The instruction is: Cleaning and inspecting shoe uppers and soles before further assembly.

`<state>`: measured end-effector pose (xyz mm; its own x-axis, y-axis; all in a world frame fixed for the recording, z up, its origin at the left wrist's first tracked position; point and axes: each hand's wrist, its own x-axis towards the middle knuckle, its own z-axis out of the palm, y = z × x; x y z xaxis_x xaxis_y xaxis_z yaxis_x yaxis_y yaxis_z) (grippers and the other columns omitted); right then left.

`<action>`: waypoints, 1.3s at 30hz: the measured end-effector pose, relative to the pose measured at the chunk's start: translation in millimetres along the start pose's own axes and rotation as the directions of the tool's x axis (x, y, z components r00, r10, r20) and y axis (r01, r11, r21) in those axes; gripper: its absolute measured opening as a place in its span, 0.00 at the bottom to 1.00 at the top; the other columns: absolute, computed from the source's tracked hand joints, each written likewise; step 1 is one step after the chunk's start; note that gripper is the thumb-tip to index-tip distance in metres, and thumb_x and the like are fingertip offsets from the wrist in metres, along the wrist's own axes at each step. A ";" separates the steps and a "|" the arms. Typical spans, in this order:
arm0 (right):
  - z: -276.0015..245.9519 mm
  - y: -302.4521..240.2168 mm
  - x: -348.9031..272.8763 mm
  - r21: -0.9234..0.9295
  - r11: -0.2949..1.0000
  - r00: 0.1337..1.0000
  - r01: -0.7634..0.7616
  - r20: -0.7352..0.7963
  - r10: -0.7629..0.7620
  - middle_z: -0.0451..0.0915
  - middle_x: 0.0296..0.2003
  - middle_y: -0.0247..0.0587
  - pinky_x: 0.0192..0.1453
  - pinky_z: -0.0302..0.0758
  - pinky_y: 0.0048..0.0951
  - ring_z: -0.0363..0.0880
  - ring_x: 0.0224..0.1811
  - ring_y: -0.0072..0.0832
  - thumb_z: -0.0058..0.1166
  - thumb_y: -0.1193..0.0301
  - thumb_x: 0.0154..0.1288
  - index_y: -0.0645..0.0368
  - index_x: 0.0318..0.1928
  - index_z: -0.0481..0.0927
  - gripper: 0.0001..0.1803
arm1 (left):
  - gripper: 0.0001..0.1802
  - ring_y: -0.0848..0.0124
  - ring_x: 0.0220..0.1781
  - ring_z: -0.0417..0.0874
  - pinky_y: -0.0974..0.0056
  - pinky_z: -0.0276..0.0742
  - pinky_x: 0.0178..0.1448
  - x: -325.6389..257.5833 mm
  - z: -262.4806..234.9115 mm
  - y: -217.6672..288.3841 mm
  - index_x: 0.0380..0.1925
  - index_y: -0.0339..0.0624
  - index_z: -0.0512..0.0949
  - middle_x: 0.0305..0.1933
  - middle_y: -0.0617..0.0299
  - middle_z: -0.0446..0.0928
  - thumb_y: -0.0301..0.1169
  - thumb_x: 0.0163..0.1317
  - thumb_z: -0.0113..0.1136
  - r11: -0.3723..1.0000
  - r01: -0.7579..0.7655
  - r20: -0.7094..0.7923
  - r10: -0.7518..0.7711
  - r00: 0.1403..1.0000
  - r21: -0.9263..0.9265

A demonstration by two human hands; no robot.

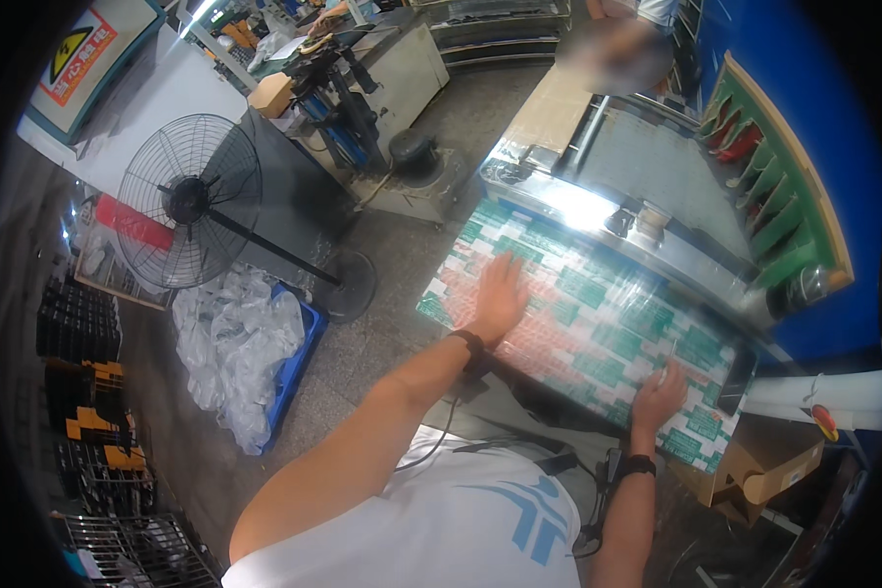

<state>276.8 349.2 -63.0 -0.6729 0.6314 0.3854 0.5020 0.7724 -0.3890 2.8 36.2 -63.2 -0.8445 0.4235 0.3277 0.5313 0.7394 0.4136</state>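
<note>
closest to me, at the near right corner of the wrapped pack (598, 323), my right hand (659, 395) lies palm down with the fingers spread and loose, gripping nothing, fingertips touching the shiny film. a black band sits on that wrist, and a thin cable runs down from it past my white shirt (461, 519).

further along the near edge, toward its left end, my left hand (500, 294) also presses flat on the pack, fingers released and fanned out, pointing away from me. it holds nothing; it only rests on the film. a black band wraps this wrist too.

the pack itself is a broad flat slab of green, white and pink cartons under clear plastic, lying slantwise across a metal machine bed (647, 171), its far edge meeting a bright glare on the steel. just beyond that edge a small roll of tape (650, 220) sits on the bed.

below the pack's right corner, an open brown cardboard box (755, 470) stands on the floor.

off to my left on the floor, a blue crate (299, 358) is heaped with crumpled clear plastic bags (230, 343). beside it a black pedestal fan (188, 201) stands with its round base near the crate's far corner.

farther off, a green rack (779, 196) with slanted slots leans against a blue wall, a few slots holding red pieces.
</note>
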 end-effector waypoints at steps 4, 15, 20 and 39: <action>-1.7 -1.2 0.0 -0.005 1.000 1.000 -0.002 0.013 0.002 0.83 0.67 0.50 0.81 0.64 0.56 0.75 0.73 0.52 0.51 0.60 0.84 0.57 0.71 0.82 0.24 | 0.35 0.38 0.85 0.63 0.36 0.55 0.89 0.2 0.0 0.1 0.79 0.34 0.69 0.84 0.36 0.65 0.38 0.77 0.60 1.000 -0.003 -0.002 0.003 1.000 -0.007; -2.4 -2.7 0.3 -0.014 1.000 1.000 0.000 0.010 0.001 0.83 0.67 0.50 0.81 0.64 0.56 0.75 0.73 0.52 0.50 0.60 0.84 0.57 0.71 0.81 0.24 | 0.35 0.38 0.86 0.63 0.36 0.55 0.89 -0.2 2.0 -1.6 0.79 0.34 0.69 0.84 0.36 0.65 0.38 0.77 0.60 1.000 -0.005 -0.008 0.005 1.000 -0.005; -3.3 -3.6 0.3 -0.014 1.000 1.000 0.002 0.008 -0.002 0.83 0.67 0.50 0.81 0.64 0.56 0.76 0.72 0.52 0.51 0.60 0.84 0.57 0.71 0.82 0.24 | 0.38 0.36 0.87 0.60 0.37 0.54 0.90 0.2 1.4 0.3 0.79 0.33 0.68 0.86 0.36 0.62 0.35 0.72 0.62 0.999 0.023 0.014 -0.022 1.000 -0.037; -2.0 -9.0 3.2 0.033 0.999 0.999 -0.025 0.020 0.025 0.83 0.67 0.50 0.82 0.63 0.57 0.75 0.73 0.52 0.50 0.61 0.85 0.57 0.71 0.81 0.23 | 0.36 0.38 0.86 0.63 0.38 0.54 0.90 0.7 -1.8 -0.2 0.79 0.34 0.70 0.85 0.36 0.64 0.37 0.75 0.61 0.999 0.039 0.016 -0.039 0.999 -0.020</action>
<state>271.3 344.4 -56.6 -0.6712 0.6488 0.3585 0.5010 0.7535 -0.4257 2.3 35.5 -61.5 -0.8655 0.4024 0.2981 0.4989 0.7446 0.4434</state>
